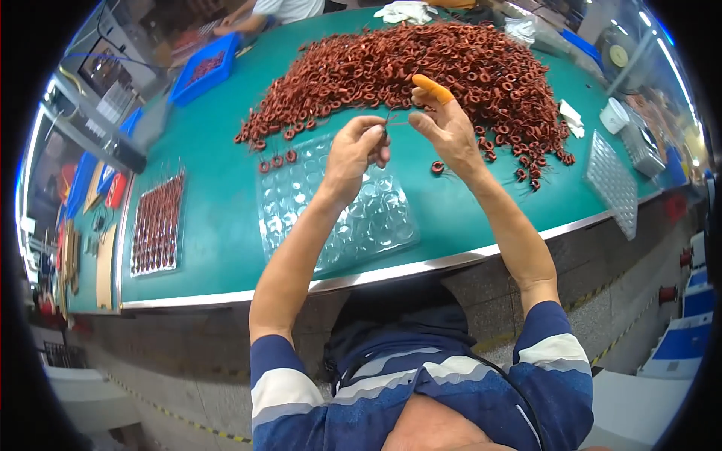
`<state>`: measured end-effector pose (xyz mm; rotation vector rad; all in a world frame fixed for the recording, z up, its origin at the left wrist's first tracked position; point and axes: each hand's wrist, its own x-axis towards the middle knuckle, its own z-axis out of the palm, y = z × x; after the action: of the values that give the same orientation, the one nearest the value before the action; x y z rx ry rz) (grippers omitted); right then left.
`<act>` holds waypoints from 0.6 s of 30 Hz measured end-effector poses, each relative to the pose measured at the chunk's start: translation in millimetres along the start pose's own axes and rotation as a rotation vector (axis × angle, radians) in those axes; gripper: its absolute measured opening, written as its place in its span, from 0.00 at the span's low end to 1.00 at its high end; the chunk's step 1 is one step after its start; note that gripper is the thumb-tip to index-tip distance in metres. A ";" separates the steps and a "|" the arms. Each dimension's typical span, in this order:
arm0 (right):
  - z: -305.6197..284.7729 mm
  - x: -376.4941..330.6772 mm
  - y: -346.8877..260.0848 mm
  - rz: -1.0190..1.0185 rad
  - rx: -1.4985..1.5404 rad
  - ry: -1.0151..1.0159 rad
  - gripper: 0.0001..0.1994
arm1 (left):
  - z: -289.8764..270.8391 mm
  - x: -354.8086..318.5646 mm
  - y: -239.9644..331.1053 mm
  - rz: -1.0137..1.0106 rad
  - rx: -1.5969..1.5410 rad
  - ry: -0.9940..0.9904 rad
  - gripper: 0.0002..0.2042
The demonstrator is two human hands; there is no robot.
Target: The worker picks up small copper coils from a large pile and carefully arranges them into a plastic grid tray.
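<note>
My left hand (355, 154) is closed, its thumb and fingertips pinching a small coil mostly hidden by the fingers. Thin reddish wire leads stick out from it towards my right hand (449, 135). That right hand is raised just beside it, thumb and fingers apart, with an orange finger cot (434, 89) on one finger. Below both hands lies a clear plastic tray (338, 233) with round pockets. A few red-brown wire-wound ring coils (277, 161) sit at its far left corner. A single coil (438, 167) lies on the table below my right hand.
A large heap of ring coils (421, 64) covers the far middle of the green table (218, 240). At left stand a filled tray (156, 224) and a blue bin (205, 69). Another clear tray (613, 184) overhangs the right edge, near a white cup (614, 116). Another person (289, 9) sits across.
</note>
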<state>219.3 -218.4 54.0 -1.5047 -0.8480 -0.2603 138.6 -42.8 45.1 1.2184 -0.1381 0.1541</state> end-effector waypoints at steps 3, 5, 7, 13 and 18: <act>30.6 1.2 -28.1 -0.252 -0.271 -0.149 0.24 | -23.2 -11.8 12.1 -0.120 -0.010 0.005 0.10; 37.6 -4.6 -19.1 -0.381 -0.368 -0.252 0.15 | -26.6 -13.4 12.8 -0.182 0.115 -0.055 0.11; 37.2 -13.4 -27.0 -0.339 -0.375 -0.157 0.09 | -15.0 -15.1 6.1 -0.265 0.059 -0.120 0.12; 31.8 -34.3 -14.4 0.177 -0.134 -0.042 0.10 | 2.2 -40.1 -4.2 -0.005 0.158 -0.137 0.12; 42.4 -38.0 -19.3 0.146 0.010 -0.042 0.08 | 7.9 -56.8 10.4 0.175 0.396 -0.052 0.11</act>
<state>166.6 -194.0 38.5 -1.5587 -0.7673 -0.1168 80.8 -49.2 46.7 1.6057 -0.2688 0.3126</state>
